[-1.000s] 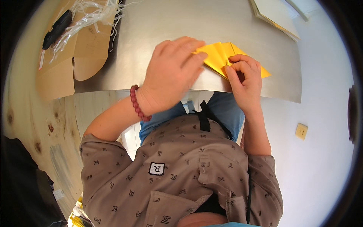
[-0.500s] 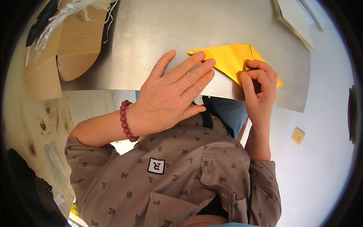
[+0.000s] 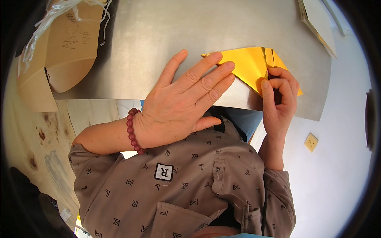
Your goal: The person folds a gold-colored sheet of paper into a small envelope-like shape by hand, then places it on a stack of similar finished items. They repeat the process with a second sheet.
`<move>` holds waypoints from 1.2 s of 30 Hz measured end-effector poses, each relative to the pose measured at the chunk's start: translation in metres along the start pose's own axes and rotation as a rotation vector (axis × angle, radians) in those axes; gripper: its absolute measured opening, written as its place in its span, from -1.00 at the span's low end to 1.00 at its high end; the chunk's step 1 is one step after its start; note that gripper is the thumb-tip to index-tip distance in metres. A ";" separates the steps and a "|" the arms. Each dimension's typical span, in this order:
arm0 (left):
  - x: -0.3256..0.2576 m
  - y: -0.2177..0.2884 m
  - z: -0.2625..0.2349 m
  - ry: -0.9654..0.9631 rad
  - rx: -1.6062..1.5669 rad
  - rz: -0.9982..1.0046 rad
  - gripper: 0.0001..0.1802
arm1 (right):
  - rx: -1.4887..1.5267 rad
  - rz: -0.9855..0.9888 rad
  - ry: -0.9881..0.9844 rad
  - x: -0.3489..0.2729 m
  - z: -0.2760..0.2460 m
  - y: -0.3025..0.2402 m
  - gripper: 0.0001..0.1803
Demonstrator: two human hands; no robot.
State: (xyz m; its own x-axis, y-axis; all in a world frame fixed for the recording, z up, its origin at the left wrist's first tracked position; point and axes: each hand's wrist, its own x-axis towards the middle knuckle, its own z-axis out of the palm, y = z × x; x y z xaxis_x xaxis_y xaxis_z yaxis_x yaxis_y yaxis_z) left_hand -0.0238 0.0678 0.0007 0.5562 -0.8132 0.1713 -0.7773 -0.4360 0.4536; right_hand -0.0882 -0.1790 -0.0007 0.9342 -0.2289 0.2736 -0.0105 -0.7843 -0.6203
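Note:
A folded sheet of shiny yellow paper [image 3: 248, 61] lies on the metal table, pointed at its left end, with a crease and a raised flap toward its right. My left hand [image 3: 182, 89] is spread flat, palm down, its fingertips resting on the paper's left part; a dark red bead bracelet circles the wrist. My right hand [image 3: 279, 93] pinches the paper's right part near the crease, thumb on the near side and curled fingers beyond. The paper under the right fingers is partly hidden.
The metal table [image 3: 158, 27] ends just in front of my body. A brown cardboard box [image 3: 73, 43] with clear plastic strips [image 3: 59, 14] stands at the left. A stack of white sheets [image 3: 317, 27] lies at the far right. A socket [image 3: 311, 142] is on the white wall.
My right hand has pulled the paper's flap at the crease rightward, so the fold gapes wider. The left hand stays spread on the paper; the whole view has shifted slightly.

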 end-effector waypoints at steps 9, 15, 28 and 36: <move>0.002 0.001 0.000 -0.008 0.013 -0.018 -0.01 | -0.008 0.025 -0.012 -0.001 -0.001 0.000 -0.88; 0.003 0.000 -0.001 -0.023 -0.002 -0.027 -0.04 | 0.022 -0.005 0.001 0.002 0.001 0.000 -0.89; 0.003 0.000 -0.005 -0.101 0.075 -0.021 0.01 | 0.004 -0.026 0.037 0.005 0.003 -0.002 -0.84; 0.002 0.000 -0.005 -0.086 0.087 -0.041 0.05 | 0.019 -0.036 0.036 0.006 0.003 -0.004 -0.82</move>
State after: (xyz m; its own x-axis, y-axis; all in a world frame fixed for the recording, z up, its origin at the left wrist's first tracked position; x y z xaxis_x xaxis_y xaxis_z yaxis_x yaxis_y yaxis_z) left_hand -0.0208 0.0680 0.0059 0.5636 -0.8225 0.0766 -0.7790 -0.4984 0.3804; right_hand -0.0816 -0.1755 0.0011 0.9205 -0.2215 0.3220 0.0299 -0.7816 -0.6230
